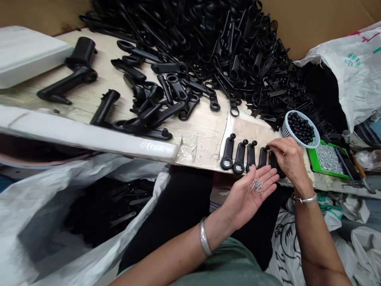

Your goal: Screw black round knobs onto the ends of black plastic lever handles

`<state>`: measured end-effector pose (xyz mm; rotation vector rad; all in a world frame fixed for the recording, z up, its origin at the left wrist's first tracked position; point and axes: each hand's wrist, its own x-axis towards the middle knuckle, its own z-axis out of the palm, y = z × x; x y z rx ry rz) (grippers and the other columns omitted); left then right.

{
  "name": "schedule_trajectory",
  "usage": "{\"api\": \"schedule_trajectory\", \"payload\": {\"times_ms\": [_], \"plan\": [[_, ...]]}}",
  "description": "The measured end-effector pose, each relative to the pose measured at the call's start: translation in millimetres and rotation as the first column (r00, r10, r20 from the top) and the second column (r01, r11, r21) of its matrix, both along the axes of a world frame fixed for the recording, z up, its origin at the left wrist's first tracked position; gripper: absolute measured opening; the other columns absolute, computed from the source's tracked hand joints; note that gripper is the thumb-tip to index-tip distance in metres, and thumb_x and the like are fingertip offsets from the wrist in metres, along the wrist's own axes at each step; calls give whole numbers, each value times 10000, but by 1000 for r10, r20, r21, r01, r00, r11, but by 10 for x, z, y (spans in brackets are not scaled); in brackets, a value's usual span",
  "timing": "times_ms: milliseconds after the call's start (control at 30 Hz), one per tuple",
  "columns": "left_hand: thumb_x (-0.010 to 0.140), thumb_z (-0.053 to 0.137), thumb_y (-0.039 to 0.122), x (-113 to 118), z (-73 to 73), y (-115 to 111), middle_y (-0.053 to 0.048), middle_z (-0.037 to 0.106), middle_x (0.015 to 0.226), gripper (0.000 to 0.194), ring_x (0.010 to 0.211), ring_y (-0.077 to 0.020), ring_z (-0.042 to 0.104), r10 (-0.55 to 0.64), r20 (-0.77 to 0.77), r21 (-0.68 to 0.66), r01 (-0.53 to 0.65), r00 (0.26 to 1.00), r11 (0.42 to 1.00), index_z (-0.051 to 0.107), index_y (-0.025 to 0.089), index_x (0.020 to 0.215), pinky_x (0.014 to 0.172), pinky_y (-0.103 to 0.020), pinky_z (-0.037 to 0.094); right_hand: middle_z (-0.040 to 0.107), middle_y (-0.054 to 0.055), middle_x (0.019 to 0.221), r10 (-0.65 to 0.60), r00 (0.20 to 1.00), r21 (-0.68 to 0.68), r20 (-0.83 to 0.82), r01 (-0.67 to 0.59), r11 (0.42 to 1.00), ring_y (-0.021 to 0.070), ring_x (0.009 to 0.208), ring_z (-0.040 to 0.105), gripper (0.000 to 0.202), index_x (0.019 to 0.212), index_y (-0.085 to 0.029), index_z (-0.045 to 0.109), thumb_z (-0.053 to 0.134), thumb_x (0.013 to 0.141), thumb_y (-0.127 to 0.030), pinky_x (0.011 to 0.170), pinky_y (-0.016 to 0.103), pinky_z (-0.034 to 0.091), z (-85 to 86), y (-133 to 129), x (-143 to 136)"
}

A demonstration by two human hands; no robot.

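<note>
My left hand [248, 194] is held palm up with its fingers stretched out. Several small silvery metal pins [255, 186] lie loose on it. Just beyond, black plastic crank arms stand side by side at the table edge, each with a round knob at its far end. The leftmost crank arm [228, 153] and the one beside it [239, 157] show whole; those farther right are partly covered by my hands. My right hand [287, 157] is pinched at the knob end of a crank arm [263, 157]. What sits between its fingertips is too small to make out.
A large heap of black plastic parts [190, 35] fills the back. To the right stand a basket [285, 131] of black knobs and a green tray [314, 159] of small metal pieces. A white block [29, 51] lies left; a white sack [18, 226] of black parts is below.
</note>
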<state>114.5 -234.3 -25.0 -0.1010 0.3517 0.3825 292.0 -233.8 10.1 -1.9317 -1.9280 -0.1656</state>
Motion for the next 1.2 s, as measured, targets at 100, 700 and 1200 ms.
{"api": "schedule_trajectory", "payload": {"times_ms": [100,700,1200], "plan": [[1011,459,390,-13,9,9,-211,587,1373,492,1278,-291,572,9,2,2,-9,1000,1000,555,14,1312,1130,-396,396,726,70,1004,9,999,-18,-36,-10,1000,225,945,605,227,995,-222,744,523,944,-212,865,400,485,92,-72,31],[1029,363,437,-4,83,48,-188,600,1360,553,1366,-244,483,75,0,-18,-75,997,997,512,38,1383,1141,-331,379,712,62,938,25,986,-38,-165,-31,999,198,881,634,194,1051,-241,714,550,948,-225,798,374,537,20,-695,-498],[1034,337,438,-56,89,90,-195,507,1460,565,1395,-247,446,88,39,17,-89,995,996,509,18,1370,1138,-307,373,687,58,876,73,993,-86,-89,-80,993,187,834,589,157,1019,-209,675,539,946,-176,753,351,509,27,-698,-646]]}}
